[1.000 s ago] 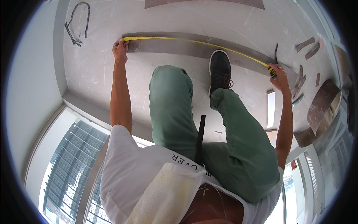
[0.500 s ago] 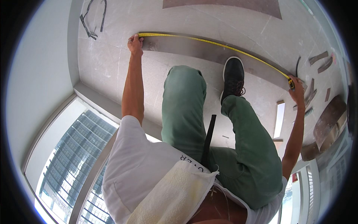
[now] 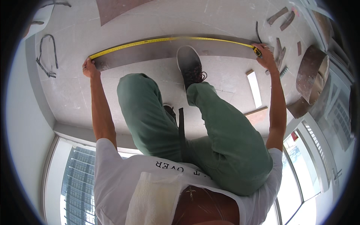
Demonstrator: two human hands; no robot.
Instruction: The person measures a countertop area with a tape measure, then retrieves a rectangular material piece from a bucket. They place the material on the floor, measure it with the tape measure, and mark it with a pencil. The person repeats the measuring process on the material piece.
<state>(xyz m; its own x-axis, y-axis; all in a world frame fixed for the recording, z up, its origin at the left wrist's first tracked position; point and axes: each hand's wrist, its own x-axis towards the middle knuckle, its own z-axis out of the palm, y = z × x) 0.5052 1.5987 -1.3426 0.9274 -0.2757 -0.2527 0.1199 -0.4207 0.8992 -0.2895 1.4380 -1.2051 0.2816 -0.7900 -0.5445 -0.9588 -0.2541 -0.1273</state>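
Note:
A long grey-brown strip [image 3: 146, 53] of board or sheet lies flat on the floor, and my right-side shoe rests over its near edge. Along its far edge stretches the yellow blade [image 3: 131, 44] of a tape measure. My left hand [image 3: 89, 68] pinches the blade's end at the strip's left end, fingers closed. At the other end my right hand [image 3: 266, 57] is wrapped round the black-and-yellow tape case [image 3: 257, 51], holding it down by the strip. The blade looks taut between both hands.
Several brown offcuts [image 3: 278, 16] and a curled brown sheet [image 3: 311, 73] lie at the right. A white-faced narrow piece [image 3: 254, 88] is nearer me. Dark bent strips [image 3: 55, 52] lie far left, a larger brown sheet [image 3: 120, 8] beyond. Windows stand close behind me.
My view has swung right, so the strip, tape and hands appear farther left. Both hands keep their hold on the tape measure, and the blade stays stretched along the strip.

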